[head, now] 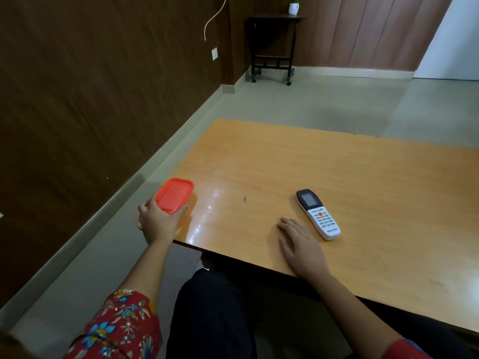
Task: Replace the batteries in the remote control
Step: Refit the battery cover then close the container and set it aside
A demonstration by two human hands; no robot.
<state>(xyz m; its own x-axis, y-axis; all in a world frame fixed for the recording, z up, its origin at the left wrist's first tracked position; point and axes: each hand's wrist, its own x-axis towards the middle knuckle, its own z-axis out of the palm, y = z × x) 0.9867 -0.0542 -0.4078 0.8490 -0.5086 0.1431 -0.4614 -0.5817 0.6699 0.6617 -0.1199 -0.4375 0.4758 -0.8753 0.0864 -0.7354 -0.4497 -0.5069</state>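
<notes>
A white remote control point(318, 214) with a dark screen end lies face up on the wooden table point(337, 172). My right hand point(300, 244) rests flat on the table just left of it, fingers apart, not touching it. Near the table's left corner stands a small box with an orange-red lid point(175, 194). My left hand point(158, 221) grips this box from its near side. No batteries are visible.
A tiny dark speck point(244, 199) lies on the table between box and remote. A dark wood wall runs along the left. A small black trolley point(273, 47) with a white pot stands far back on the grey floor.
</notes>
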